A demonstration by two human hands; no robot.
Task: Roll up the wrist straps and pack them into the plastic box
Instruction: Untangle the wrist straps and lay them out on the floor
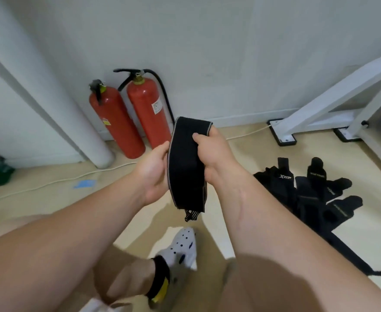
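Both hands raised above floor (241,154), sharing one black wrist strap (186,167) (pale edging, thin loop dangling at bottom). Left hand (154,174) cups strap's left edge; right hand (212,152) closed over top fold, thumb across front. Spare straps (308,194) heaped on floor at right.

Evenly and softly lit, indoor, source out of frame. Faint soft shadows on the floor (241,154) beneath the forearms. No glare. Strong wide-angle bending at the edges, curving the white pipe (50,86) at left. Slight overall softness; nearest limbs at the bottom blurred.
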